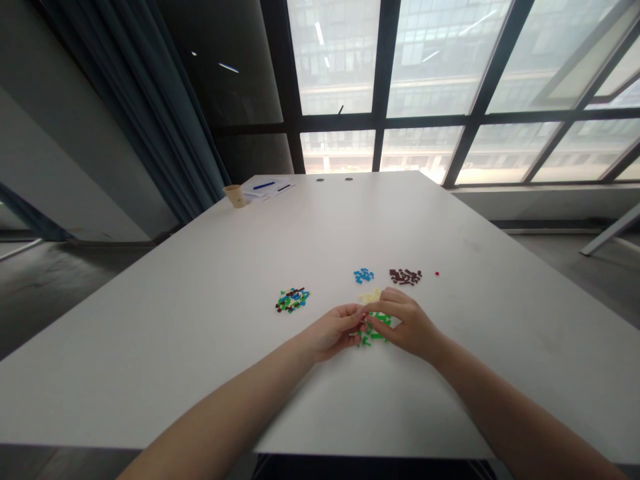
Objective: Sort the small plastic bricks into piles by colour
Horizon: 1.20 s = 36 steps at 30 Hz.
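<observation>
My left hand [341, 331] and my right hand [406, 325] meet above a pile of green building bricks [380, 332]. Both are closed, fingertips pinched together at one spot; whatever lies between them is too small to make out. Just behind my right hand is a pile of pale yellow bricks [371, 297], partly covered. Farther back lie a blue pile [363, 275] and a dark brown pile [405, 277]. To the left of my hands sits a mixed heap of coloured bricks [293, 301].
A single red brick [437, 273] lies right of the brown pile. At the far left of the white table [320, 233] stand a paper cup [235, 196] and papers [270, 191] with a blue pen [264, 185]. Large windows rise behind the table.
</observation>
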Available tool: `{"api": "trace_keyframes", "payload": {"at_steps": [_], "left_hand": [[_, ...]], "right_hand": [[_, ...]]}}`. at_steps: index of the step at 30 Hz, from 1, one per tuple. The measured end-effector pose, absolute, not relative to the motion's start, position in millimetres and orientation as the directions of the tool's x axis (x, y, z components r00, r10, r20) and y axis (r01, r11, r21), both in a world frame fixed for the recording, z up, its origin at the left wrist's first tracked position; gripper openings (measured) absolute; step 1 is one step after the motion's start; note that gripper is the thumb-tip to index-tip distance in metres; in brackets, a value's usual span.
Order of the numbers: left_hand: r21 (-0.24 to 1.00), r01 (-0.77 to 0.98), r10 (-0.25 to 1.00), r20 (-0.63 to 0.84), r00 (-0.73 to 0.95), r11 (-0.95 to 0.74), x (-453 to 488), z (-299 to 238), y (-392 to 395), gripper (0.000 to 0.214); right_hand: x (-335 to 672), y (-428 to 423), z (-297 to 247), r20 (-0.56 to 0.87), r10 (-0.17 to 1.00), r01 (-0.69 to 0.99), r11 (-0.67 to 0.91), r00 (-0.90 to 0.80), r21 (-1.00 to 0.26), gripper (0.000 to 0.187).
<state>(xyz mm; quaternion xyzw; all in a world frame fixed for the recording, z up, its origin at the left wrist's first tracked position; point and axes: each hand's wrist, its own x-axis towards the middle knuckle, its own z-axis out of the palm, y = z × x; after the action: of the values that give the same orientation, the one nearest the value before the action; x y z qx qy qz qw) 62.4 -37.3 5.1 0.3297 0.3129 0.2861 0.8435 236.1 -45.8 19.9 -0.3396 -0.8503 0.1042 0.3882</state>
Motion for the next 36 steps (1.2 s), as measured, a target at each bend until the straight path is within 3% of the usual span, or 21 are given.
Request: {"api": "trace_keyframes", "payload": {"at_steps": [5, 9, 11, 14, 20, 25, 31, 34, 36], "left_hand": [[0.774, -0.256, 0.705, -0.318, 0.634, 0.579, 64, 4, -37, 0.022], [0.783, -0.296, 0.759, -0.314, 0.571, 0.547, 60, 7, -34, 0.025], [0.785, -0.331, 0.797, -0.316, 0.514, 0.524, 56, 10, -30, 0.024], [0.775, -0.389, 0.839, -0.315, 0.444, 0.498, 48, 14, -25, 0.019], [0.755, -0.438, 0.859, -0.324, 0.397, 0.487, 45, 14, -19, 0.019], [0.8, -0.412, 0.877, -0.277, 0.392, 0.437, 46, 12, -19, 0.02], [0.804, -0.482, 0.935, -0.264, 0.238, 0.349, 12, 28, 4, 0.019], [0.865, -0.459, 0.979, -0.193, 0.07, 0.203, -18, 36, 21, 0.017], [0.958, -0.279, 0.991, -0.093, -0.093, 0.064, -36, 36, 31, 0.021]], "right_hand": [[236, -44, 18, 0.57, 0.674, 0.511, 0.734, -0.469, -0.447, 0.011], [253, -30, 16, 0.557, 0.767, 0.624, 0.612, -0.318, -0.485, 0.012], [267, -20, 10, 0.504, 0.839, 0.714, 0.482, -0.208, -0.508, 0.012], [282, -7, -4, 0.382, 0.908, 0.806, 0.354, -0.174, -0.474, 0.014], [278, 0, -22, 0.207, 0.963, 0.874, 0.248, -0.175, -0.419, 0.016], [278, 0, -17, 0.225, 0.961, 0.853, 0.248, -0.159, -0.459, 0.022], [295, 4, -14, 0.32, 0.942, 0.806, 0.263, -0.097, -0.531, 0.023], [297, 3, -12, 0.32, 0.943, 0.805, 0.258, -0.09, -0.534, 0.024], [295, 2, -11, 0.324, 0.942, 0.806, 0.261, -0.092, -0.531, 0.024]]}}
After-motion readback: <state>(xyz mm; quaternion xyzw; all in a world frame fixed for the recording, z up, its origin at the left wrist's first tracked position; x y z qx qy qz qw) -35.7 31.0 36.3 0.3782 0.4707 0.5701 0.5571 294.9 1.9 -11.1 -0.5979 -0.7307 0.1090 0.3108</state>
